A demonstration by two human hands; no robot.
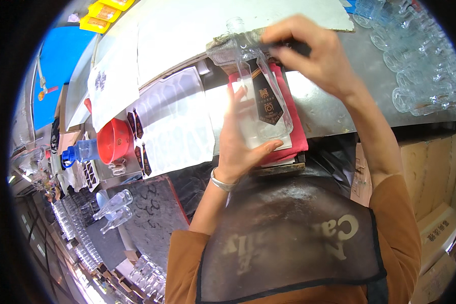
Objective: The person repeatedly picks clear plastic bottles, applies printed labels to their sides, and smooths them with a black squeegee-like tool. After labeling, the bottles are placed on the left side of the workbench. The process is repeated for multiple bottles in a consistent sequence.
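A clear glass bottle [285, 109] lies tilted on a folded red cloth [298, 133], its neck pointing away from me. On its face sits a black tie-shaped label [266, 96] with gold marks. My left hand [232, 139] grips the bottle's left side near the base, thumb along the bottom edge. Above the bottle's shoulder, my right hand [311, 58] is closed on a dark flat piece [300, 47], blurred and partly hidden by the fingers. A greyish cloth [223, 50] lies under the bottle neck.
Left of the bottle lie white sheets [177, 116], black tie-shaped labels [146, 157] and a red bowl [112, 142]. Rows of clear glassware [415, 76] fill the far right. Cardboard boxes [425, 172] stand at the right. Two bottles [117, 205] rest lower left.
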